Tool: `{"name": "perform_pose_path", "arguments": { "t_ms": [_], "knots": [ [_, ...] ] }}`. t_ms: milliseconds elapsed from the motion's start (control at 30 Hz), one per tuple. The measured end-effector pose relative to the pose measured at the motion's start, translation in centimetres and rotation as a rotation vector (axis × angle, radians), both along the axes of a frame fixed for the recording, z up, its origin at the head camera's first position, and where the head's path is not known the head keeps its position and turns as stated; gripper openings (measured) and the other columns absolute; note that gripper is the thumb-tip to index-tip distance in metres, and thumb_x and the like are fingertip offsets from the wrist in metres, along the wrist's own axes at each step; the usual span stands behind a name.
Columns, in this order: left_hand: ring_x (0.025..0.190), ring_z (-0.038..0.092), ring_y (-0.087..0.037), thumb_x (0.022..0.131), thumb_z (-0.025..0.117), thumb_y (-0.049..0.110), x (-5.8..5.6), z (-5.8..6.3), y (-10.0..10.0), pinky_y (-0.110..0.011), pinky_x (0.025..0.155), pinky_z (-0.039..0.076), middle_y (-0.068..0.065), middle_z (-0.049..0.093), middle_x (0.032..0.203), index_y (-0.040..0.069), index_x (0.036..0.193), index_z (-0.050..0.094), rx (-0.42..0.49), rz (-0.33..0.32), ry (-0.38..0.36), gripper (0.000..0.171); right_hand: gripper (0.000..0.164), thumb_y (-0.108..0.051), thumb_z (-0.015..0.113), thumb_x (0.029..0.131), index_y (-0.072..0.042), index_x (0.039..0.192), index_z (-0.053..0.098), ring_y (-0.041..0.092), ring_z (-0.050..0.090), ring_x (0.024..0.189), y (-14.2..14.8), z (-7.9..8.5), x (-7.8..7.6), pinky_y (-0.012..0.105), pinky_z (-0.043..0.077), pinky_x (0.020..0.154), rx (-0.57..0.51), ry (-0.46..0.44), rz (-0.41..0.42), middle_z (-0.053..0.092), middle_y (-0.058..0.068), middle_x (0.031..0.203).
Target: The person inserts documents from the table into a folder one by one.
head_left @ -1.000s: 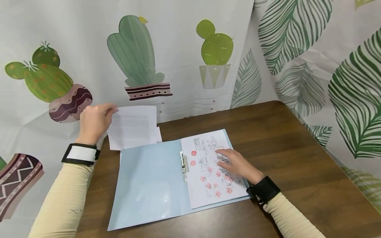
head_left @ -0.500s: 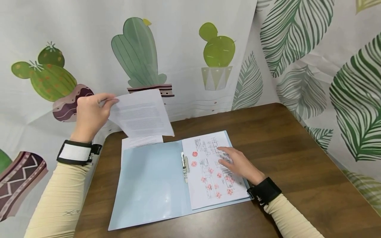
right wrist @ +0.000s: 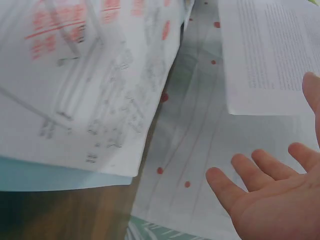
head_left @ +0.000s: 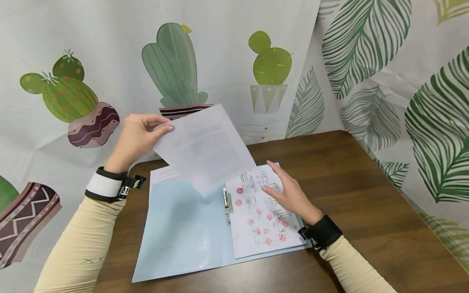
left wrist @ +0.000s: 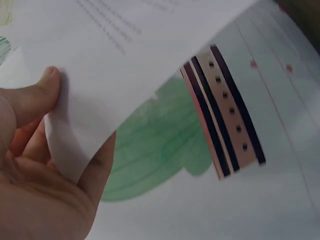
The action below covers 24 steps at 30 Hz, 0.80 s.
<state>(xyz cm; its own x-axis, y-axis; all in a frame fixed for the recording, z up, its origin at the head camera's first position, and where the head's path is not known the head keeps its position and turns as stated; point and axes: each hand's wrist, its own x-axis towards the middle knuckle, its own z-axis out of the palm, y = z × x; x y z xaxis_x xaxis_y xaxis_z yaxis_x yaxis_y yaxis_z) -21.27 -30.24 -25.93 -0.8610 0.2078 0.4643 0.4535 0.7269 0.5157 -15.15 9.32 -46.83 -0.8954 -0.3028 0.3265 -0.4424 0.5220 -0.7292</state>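
Note:
A printed white sheet [head_left: 205, 150] hangs tilted in the air, pinched at its upper left corner between the thumb and fingers of my left hand [head_left: 141, 136]. The left wrist view shows the thumb [left wrist: 47, 87] on one face and fingers behind the paper. Below lies an open light-blue folder [head_left: 179, 236] with a metal clip [head_left: 227, 207] by its fold. Drawings with red stamps [head_left: 242, 240] lie on its right side. Over them my right hand [head_left: 293, 195] is spread, thumb apart from the fingers; the right wrist view shows it holding nothing.
More printed paper [head_left: 161, 175] sticks out behind the folder's left cover. The brown wooden table [head_left: 351, 195] extends to the right. A curtain with printed cacti [head_left: 227, 61] hangs along the back edge, and a leaf-patterned one [head_left: 373, 53] on the right.
My left hand has lifted the sheet off the papers at the back left and carried it right, over the folder. The right hand has stayed near the drawings, its fingers spreading a little wider.

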Motion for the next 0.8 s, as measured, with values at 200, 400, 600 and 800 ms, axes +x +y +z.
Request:
{"name": "perform_pose_path", "arguments": {
  "t_ms": [200, 400, 600, 800],
  "knots": [
    [0.074, 0.063, -0.008, 0.093, 0.079, 0.023, 0.0, -1.1, 1.3, -0.022, 0.066, 0.044, -0.004, 0.079, 0.086, 0.01, 0.097, 0.082, 0.028, -0.085, -0.188, 0.014, 0.071, -0.021, 0.076, 0.095, -0.008, 0.156, 0.041, 0.033, 0.049, 0.14, -0.3, 0.8, 0.2, 0.055, 0.044, 0.108, -0.038, 0.065, 0.006, 0.048, 0.014, 0.156],
    [0.089, 0.071, -0.009, 0.094, 0.078, 0.022, -0.4, -2.6, 2.6, -0.026, 0.081, 0.049, -0.002, 0.079, 0.091, 0.009, 0.102, 0.081, 0.056, -0.148, -0.34, 0.016, 0.042, -0.018, 0.071, 0.099, -0.002, 0.137, 0.062, 0.018, 0.072, 0.097, 0.1, 1.2, 1.2, 0.034, 0.059, 0.08, -0.137, -0.065, 0.069, 0.074, 0.013, 0.115],
    [0.088, 0.072, -0.015, 0.094, 0.078, 0.022, -1.3, -4.4, 3.4, -0.031, 0.078, 0.052, -0.004, 0.079, 0.092, 0.007, 0.104, 0.08, 0.109, -0.167, -0.483, 0.018, 0.016, -0.017, 0.067, 0.101, -0.006, 0.09, 0.063, 0.006, 0.038, 0.054, 0.4, 1.5, 2.3, 0.021, 0.031, 0.052, -0.178, -0.171, 0.087, 0.039, -0.003, 0.06],
    [0.08, 0.071, -0.015, 0.094, 0.078, 0.021, -2.3, -6.7, 3.7, -0.027, 0.067, 0.054, -0.009, 0.079, 0.091, 0.002, 0.105, 0.078, 0.166, -0.181, -0.581, 0.022, 0.014, -0.014, 0.067, 0.101, -0.001, 0.104, 0.07, 0.013, 0.059, 0.058, 0.7, 1.3, 3.1, 0.024, 0.045, 0.05, -0.25, -0.293, 0.087, 0.068, 0.005, 0.073]
  ]
}}
